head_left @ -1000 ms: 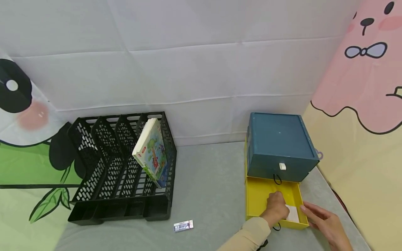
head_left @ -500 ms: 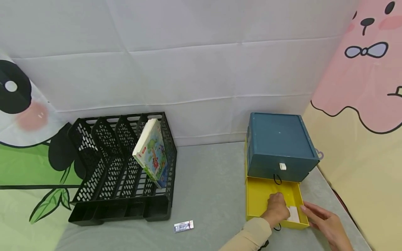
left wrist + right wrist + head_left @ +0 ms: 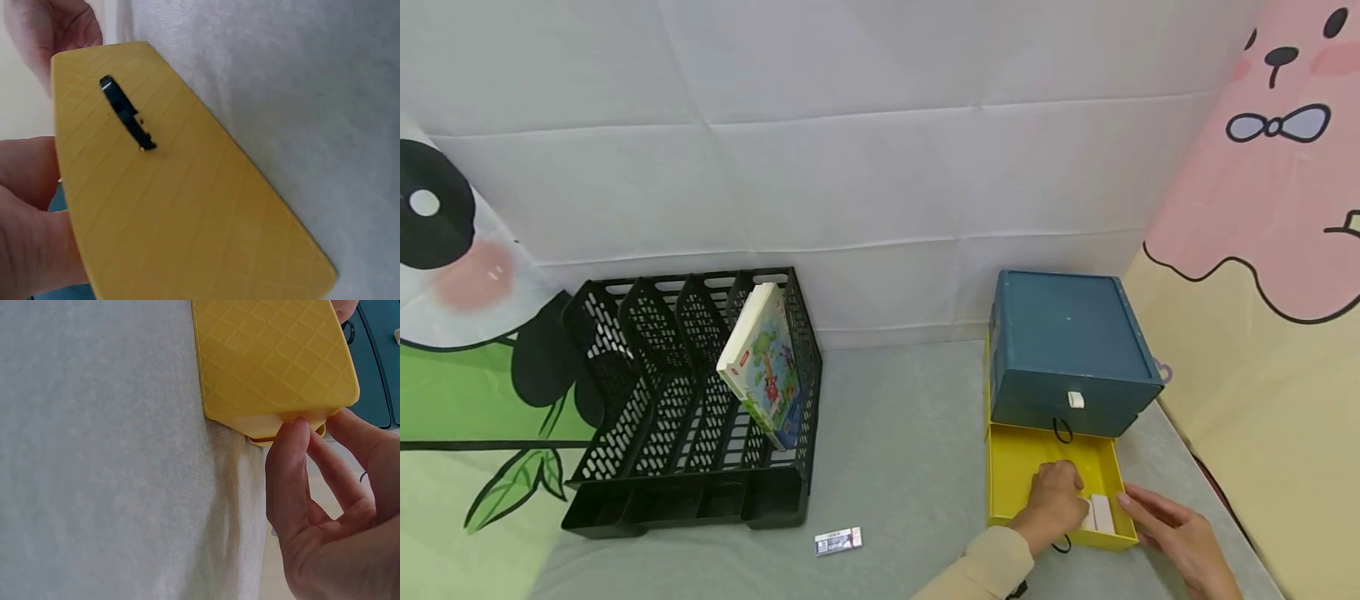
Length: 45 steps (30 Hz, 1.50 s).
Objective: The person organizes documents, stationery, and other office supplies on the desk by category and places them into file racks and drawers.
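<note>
My left hand (image 3: pixel 1051 506) reaches over the front of the pulled-out yellow drawer (image 3: pixel 1013 479), fingers bent down beside two small white blocks (image 3: pixel 1103 514). One block lies right against the hand and overlaps it. In the left wrist view the drawer front with its black loop (image 3: pixel 127 112) hides the left fingertips (image 3: pixel 44 250), so I cannot tell whether they pinch a block. My right hand (image 3: pixel 1180 537) is at the drawer's right front corner. In the right wrist view its extended fingers (image 3: pixel 290 453) touch the outside of the side wall near the rim.
Above the drawer sits a blue drawer box (image 3: pixel 1067 325) with a white pull. A small blue-and-white packaged eraser (image 3: pixel 838 541) lies on the grey tabletop (image 3: pixel 910 467). At left stands a black slotted file rack (image 3: pixel 662 417) with picture books (image 3: pixel 767 367) in its right slot.
My left hand has shifted slightly left inside the drawer, and its fingers are raised a little. The white blocks now show more clearly, side by side. The right hand has stayed put.
</note>
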{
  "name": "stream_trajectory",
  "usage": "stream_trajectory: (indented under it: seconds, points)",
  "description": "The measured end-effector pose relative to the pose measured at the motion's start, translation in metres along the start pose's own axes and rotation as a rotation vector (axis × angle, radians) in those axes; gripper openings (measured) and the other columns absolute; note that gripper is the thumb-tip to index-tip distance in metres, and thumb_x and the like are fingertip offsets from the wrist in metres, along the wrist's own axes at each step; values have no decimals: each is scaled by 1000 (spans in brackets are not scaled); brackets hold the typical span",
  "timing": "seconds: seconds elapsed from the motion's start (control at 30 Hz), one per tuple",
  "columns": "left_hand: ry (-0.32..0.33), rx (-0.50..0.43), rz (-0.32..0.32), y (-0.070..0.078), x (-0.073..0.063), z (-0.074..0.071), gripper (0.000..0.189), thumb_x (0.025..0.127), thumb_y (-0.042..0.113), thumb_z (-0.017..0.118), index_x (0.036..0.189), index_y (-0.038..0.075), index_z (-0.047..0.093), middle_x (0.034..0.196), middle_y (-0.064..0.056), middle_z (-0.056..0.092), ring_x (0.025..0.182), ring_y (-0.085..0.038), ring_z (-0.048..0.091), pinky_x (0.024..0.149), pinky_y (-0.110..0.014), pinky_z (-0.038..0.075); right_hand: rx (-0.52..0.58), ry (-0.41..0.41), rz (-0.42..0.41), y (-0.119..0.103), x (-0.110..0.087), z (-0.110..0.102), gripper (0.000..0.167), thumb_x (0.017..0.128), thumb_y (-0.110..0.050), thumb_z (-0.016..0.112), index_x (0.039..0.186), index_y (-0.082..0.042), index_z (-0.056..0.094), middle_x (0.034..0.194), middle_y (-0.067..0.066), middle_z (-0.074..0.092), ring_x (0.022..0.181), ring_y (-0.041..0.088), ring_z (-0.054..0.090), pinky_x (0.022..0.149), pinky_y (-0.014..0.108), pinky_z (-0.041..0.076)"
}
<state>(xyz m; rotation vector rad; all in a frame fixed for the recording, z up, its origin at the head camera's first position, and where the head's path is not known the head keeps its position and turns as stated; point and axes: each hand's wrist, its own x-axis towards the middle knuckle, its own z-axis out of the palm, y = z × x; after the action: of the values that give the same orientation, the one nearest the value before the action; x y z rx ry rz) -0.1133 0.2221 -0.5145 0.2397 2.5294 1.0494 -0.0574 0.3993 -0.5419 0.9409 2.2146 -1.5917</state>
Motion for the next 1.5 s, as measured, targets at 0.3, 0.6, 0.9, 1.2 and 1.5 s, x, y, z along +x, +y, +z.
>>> stream_trajectory:
  seconds: [0.3,0.6,0.9,1.2,1.5]
  points:
    - [63,-167,88,-11,-7,-29,12,88,13,79,81,15,70,70,11,54,65,-3,49,63,-17,47,-6,2,10,1,2,1,92,86,-63,75,149,-1,50,135,21,63,92,14,64,76,28,60]
    - [77,-199,194,-32,-14,-57,15,91,16,79,79,16,70,71,13,59,63,0,51,61,-17,47,-18,-6,17,2,1,3,94,86,-62,74,150,2,48,144,28,54,93,17,64,79,32,61]
    - [86,-169,266,-55,-25,-82,13,93,20,78,82,16,72,73,13,62,61,0,51,60,-17,47,-23,3,33,7,6,4,97,84,-63,76,151,1,47,149,28,49,94,18,64,77,31,61]
    - [91,-175,338,-78,-35,-100,12,94,18,77,83,16,72,76,14,63,64,2,52,61,-17,48,-12,-7,34,7,6,4,99,83,-65,76,152,0,46,153,27,44,96,18,63,78,30,60]
    - [141,-211,374,-107,-42,-121,9,93,13,75,84,14,73,75,13,64,69,2,56,66,-18,51,-28,1,25,5,6,2,99,84,-66,74,152,0,45,152,27,46,95,17,64,77,29,60]
